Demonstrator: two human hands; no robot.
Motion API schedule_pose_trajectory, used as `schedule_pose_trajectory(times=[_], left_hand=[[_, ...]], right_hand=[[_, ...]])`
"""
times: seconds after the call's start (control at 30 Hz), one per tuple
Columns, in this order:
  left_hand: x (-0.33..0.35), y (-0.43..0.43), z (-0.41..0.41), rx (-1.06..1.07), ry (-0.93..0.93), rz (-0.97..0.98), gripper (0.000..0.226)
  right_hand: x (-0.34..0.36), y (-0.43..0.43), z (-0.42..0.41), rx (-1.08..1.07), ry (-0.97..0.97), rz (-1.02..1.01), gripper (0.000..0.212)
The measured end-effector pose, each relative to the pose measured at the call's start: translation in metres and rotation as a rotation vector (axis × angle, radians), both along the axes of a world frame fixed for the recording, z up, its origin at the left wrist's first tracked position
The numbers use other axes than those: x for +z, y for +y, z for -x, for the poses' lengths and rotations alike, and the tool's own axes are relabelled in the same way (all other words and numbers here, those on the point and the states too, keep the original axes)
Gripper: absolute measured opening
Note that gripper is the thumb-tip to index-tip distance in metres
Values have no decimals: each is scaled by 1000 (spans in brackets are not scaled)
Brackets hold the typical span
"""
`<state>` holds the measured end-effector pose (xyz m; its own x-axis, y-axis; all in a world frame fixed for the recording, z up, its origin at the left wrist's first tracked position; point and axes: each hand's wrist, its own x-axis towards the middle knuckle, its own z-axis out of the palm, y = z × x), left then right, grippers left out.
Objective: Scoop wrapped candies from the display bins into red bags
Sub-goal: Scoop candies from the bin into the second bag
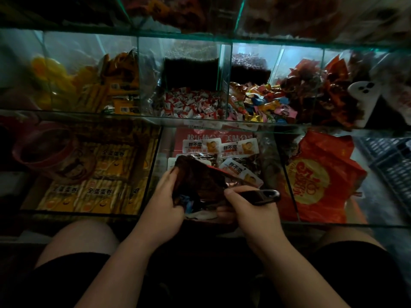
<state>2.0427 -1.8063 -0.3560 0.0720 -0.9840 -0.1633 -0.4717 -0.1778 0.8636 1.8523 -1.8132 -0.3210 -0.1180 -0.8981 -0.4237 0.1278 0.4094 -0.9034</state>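
Observation:
A dark red bag (198, 178) is held open over the front middle glass bin. My left hand (163, 203) grips its left edge with curled fingers. My right hand (246, 210) grips the dark handle of a scoop (262, 196) at the bag's right edge; the scoop's bowl is hidden. A few wrapped candies show inside the bag's mouth (195, 207). Behind, on the middle shelf, one bin holds red-and-white wrapped candies (189, 103) and the bin to its right holds mixed coloured wrapped candies (262, 103).
Yellow egg-roll packs (95, 174) fill the front left bin, beside a red bowl (44, 150). White-labelled snack packs (235, 150) lie under the bag. Red printed bags (320, 176) are piled front right. Glass dividers and shelf edges (155, 116) separate the bins. A blue crate (391, 156) stands far right.

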Motion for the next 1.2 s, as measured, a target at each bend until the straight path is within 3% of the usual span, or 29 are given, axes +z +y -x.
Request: schedule_pose_trajectory(times=[0.17, 0.4, 0.53, 0.63, 0.73, 0.87, 1.1, 1.2], left_hand=[[-3, -3, -4, -5, 40, -17, 92], [-1, -1, -2, -55, -12, 5, 95], [6, -1, 5, -33, -113, 151, 74], [10, -1, 20, -17, -309, 190, 65], [18, -6, 35, -84, -474, 250, 74], [31, -22, 49, -126, -540, 334, 76], [68, -72, 79, -204, -536, 481, 69], [86, -104, 88, -233, -445, 488, 67]], right_hand=[[13, 4, 24, -57, -70, 29, 18], [31, 2, 53, -177, -112, 118, 9], [49, 7, 67, -156, -108, 151, 35], [66, 14, 73, -151, -133, 179, 39], [83, 22, 77, -175, -167, 203, 31], [103, 32, 83, -167, -218, 276, 3], [127, 15, 102, -267, -258, 327, 18], [134, -4, 112, -282, -298, 339, 14]])
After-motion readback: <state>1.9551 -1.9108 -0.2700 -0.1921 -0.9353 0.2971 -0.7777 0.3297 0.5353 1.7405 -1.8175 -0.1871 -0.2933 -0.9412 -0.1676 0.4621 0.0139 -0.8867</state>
